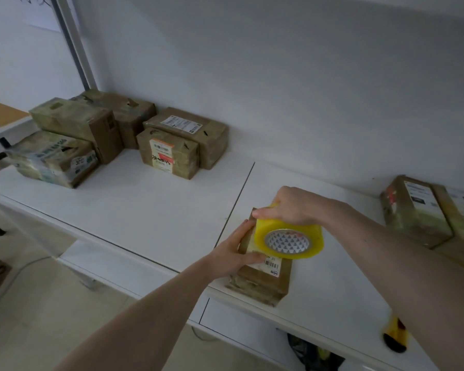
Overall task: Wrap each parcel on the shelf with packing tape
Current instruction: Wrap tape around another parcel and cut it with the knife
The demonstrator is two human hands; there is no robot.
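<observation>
On the white shelf (pixel 150 210) the brown parcel (pixel 263 279) lies at the front edge with its long axis running away from you, directly under both hands; your left hand (pixel 235 253) presses flat on its near-left top, while your right hand (pixel 292 206) grips the yellow tape roll (pixel 289 241) over its far end

Left hand (pixel 235 251) flat, fingers extended; right hand (pixel 292 206) curled in grip.

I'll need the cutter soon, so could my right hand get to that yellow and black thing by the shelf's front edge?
Probably yes: the right hand would first have to let go of the tape roll; bare shelf surrounds the yellow and black object.
</observation>
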